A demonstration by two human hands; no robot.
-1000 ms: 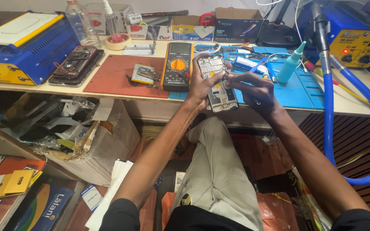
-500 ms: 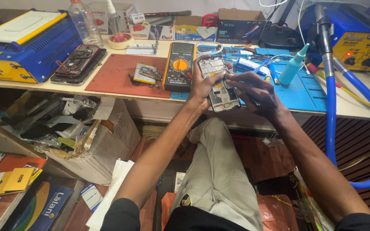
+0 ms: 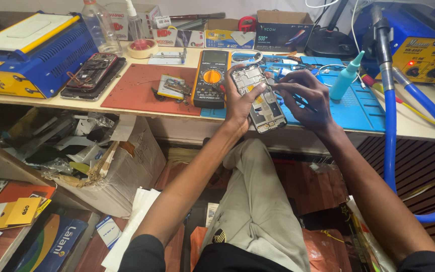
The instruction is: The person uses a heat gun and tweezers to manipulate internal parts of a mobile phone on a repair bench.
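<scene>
Phone: an opened phone (image 3: 259, 99), back cover off and insides showing, was held tilted over the workbench (image 3: 127, 108) edge, just right of the yellow multimeter (image 3: 211, 78)
Left hand: the left hand (image 3: 238, 103) gripped the phone from its left side; thumb pressed across the frame
Right hand: the right hand (image 3: 305, 96) had fingers pinched shut on a thin dark tool; tip near the phone's upper right edge, over the blue mat (image 3: 358, 108)
Doing it well: probably best to brace the phone steadily; guide the tip lightly, without slipping onto the board
</scene>
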